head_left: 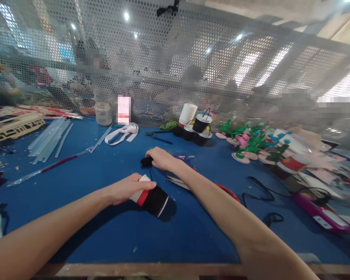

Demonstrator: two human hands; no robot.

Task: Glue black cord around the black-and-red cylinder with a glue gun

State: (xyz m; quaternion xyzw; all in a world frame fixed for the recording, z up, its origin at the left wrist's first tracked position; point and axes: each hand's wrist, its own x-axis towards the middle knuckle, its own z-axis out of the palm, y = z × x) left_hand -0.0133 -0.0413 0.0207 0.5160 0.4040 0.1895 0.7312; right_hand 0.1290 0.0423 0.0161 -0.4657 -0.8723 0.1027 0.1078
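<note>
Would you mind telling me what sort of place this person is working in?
Probably a shared handicraft workshop. The left hand holds a paper cup partly wrapped in black, the right hand grips a black scrap, finished cups and foam flowers crowd the blue table, and a perforated screen divides stations.

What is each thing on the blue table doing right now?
left hand: closed around the paper cup
paper cup: tipped on its side, black sleeve over the wide end
right hand: closed on the black piece
black piece: pinched, low over the table
stacked cups: upright by the mesh wall
jar: upright
scissors: lying flat, partly hidden by the right arm
</note>
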